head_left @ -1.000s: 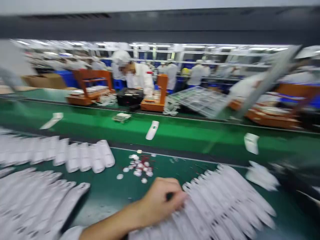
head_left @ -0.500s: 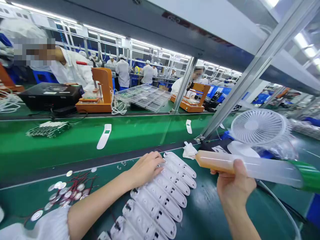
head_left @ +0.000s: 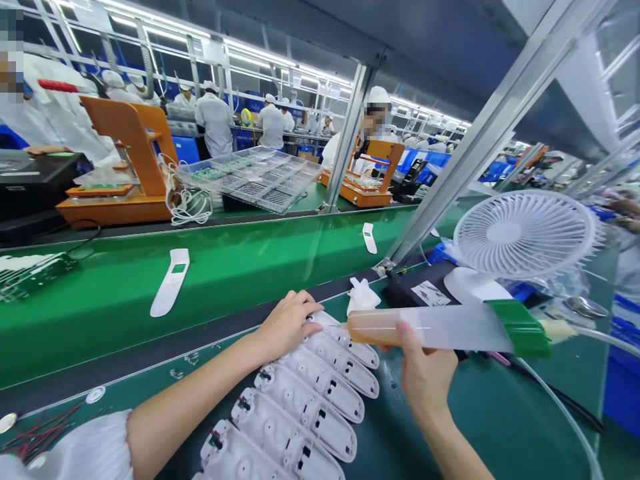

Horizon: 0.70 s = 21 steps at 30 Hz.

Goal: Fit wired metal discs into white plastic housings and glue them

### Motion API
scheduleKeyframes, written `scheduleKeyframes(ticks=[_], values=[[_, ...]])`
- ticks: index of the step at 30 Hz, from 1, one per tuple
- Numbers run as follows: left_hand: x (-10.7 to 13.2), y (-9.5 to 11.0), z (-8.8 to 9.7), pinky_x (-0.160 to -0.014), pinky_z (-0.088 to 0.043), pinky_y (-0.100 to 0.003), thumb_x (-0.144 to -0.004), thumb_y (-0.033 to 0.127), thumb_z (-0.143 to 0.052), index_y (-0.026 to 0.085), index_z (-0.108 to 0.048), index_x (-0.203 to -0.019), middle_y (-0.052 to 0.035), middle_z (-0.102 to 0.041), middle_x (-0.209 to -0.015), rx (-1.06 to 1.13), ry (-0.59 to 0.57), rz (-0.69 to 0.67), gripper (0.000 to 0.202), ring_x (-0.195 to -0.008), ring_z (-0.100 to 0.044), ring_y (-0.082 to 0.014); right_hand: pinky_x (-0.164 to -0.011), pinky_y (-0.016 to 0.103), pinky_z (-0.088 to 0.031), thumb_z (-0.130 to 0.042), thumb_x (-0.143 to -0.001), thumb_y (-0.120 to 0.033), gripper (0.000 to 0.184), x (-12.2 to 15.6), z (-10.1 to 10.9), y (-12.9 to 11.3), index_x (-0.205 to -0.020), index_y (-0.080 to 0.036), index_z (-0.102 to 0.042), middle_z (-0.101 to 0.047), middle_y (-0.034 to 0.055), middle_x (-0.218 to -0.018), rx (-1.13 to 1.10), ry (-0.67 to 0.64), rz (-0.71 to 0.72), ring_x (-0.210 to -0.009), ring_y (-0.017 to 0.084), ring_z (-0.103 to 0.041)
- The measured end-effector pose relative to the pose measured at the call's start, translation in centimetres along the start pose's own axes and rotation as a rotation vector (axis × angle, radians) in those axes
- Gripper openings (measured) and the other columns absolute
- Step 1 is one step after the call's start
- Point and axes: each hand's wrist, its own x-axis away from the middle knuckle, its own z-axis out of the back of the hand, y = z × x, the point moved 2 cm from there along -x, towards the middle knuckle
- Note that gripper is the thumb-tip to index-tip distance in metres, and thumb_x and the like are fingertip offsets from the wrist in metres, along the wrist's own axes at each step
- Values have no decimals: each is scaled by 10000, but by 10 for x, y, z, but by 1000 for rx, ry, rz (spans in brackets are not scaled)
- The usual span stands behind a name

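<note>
A row of several white plastic housings (head_left: 320, 393) lies overlapping on the dark green bench. My left hand (head_left: 287, 325) rests on the far end of this row, fingers curled down on the top housings. My right hand (head_left: 425, 373) grips a long translucent glue syringe (head_left: 435, 328) with amber fluid at its tip and a green cap at the back. The syringe lies level, and its tip points left at the top housing, close to my left fingers. A thin hose runs from the cap off to the right.
A white desk fan (head_left: 523, 233) stands at the right behind the syringe. A crumpled white tissue (head_left: 363, 295) lies by a metal post. The green conveyor (head_left: 250, 260) carries white housings (head_left: 171, 281). Orange fixtures (head_left: 125, 167), part trays and people in white coats fill the far side.
The view has swung right, away from the housing piles. My right hand brought the syringe in from the right, and its tip now sits nearer the top housing. My left hand stays on the row.
</note>
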Motion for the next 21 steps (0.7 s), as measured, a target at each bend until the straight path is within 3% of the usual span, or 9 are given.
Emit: scheduleKeyframes(ticks=[6, 11, 21], values=[[-2, -2, 0, -891, -395, -371, -812, 193, -586, 223, -582, -1116, -42, -550, -1079, 44, -23, 10, 306, -974, -482, -212, -458, 327, -485, -687, -671, -430, 322, 6, -8, -11, -633, -128, -584, -603, 45, -549, 104, -41, 34, -465, 180, -551], [-2, -1, 0, -889, -394, -384, -808, 190, -595, 213, -591, -1102, -50, -546, -1075, 53, -25, 22, 295, -973, -481, -217, -532, 365, -507, -687, -640, -458, 347, 2, -6, -3, -637, -124, -595, -585, 52, -538, 187, -80, 88, -517, 208, -571], [-2, -3, -2, -876, -405, -379, -803, 178, -606, 228, -594, -1080, -37, -548, -1051, 64, 8, 14, 282, -962, -491, -206, -590, 382, -520, -688, -627, -467, 343, 1, -7, 0, -576, -146, -581, -583, 61, -531, 221, -105, 67, -566, 237, -599]])
